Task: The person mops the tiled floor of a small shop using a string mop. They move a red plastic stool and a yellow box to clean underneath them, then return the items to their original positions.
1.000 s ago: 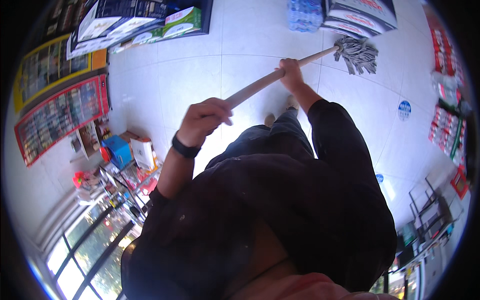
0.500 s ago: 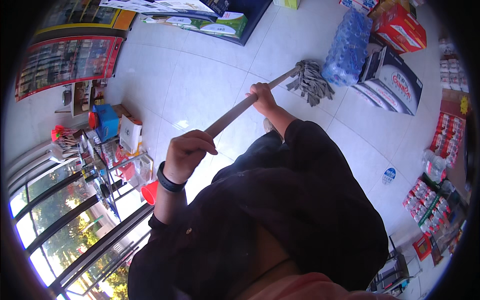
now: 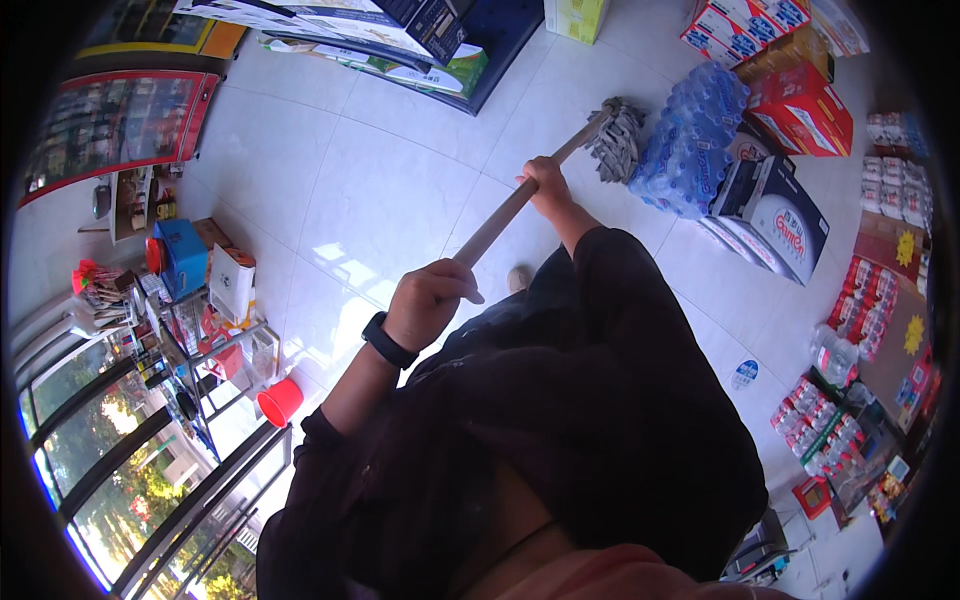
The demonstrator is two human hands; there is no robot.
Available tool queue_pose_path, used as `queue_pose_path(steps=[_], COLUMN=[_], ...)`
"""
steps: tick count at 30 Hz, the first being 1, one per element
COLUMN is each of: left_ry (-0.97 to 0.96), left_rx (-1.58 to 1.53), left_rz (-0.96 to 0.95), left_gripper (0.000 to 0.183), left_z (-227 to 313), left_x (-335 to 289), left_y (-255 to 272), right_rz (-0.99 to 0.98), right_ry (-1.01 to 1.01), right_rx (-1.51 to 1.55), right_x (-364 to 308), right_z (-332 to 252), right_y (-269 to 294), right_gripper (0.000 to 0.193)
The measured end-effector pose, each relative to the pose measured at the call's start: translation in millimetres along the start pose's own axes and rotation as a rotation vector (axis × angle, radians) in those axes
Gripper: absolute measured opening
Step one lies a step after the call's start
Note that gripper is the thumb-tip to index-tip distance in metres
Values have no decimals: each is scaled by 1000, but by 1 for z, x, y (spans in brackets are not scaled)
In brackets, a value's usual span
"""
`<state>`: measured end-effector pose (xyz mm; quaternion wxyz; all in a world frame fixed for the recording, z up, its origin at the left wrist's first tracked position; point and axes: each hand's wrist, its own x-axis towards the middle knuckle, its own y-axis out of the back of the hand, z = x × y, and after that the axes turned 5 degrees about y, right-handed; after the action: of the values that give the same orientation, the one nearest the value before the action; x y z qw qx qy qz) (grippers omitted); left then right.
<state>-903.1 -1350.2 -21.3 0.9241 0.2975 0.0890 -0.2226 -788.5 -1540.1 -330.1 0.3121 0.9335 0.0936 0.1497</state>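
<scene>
A mop (image 3: 497,222) with a long pale handle slants across the view, its grey strip head (image 3: 617,143) lying on the tiled floor. Around the upper end of the handle my left hand (image 3: 430,300) is closed, a dark band on its wrist. Farther down the shaft, my right hand (image 3: 545,187) grips it with wrapped fingers. The mop head rests right beside a shrink-wrapped pack of blue bottles (image 3: 690,140), close to its left side; whether they touch I cannot tell.
Dark and white cartons (image 3: 785,220) and a red box (image 3: 800,108) stand behind the bottles. A display stand (image 3: 490,70) is at the far side. Packed drinks (image 3: 820,425) line the right. At left are a red bucket (image 3: 280,401), a cluttered rack (image 3: 205,350) and a glass-fronted cooler (image 3: 115,130).
The mop head has shifted slightly up and right, up close to the bottle pack. My left hand has moved right with the handle, my right hand slightly right and up. The view has shifted.
</scene>
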Motion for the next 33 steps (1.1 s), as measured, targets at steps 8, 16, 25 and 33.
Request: queue_pose_path(steps=[8, 16, 25, 33], left_ry=[143, 157, 365, 336], left_rx=[-133, -236, -360, -481], left_rz=[52, 265, 348, 371], left_gripper=[26, 26, 28, 21], left_z=[9, 15, 5, -12], left_x=[82, 134, 163, 106], left_y=[72, 86, 77, 14], right_rz=[28, -254, -359, -499], right_ry=[39, 147, 341, 321], right_rx=[13, 114, 207, 90], right_x=[109, 217, 261, 191], right_z=[13, 23, 59, 47], right_y=[-5, -19, -35, -30], right_gripper=[24, 19, 18, 16])
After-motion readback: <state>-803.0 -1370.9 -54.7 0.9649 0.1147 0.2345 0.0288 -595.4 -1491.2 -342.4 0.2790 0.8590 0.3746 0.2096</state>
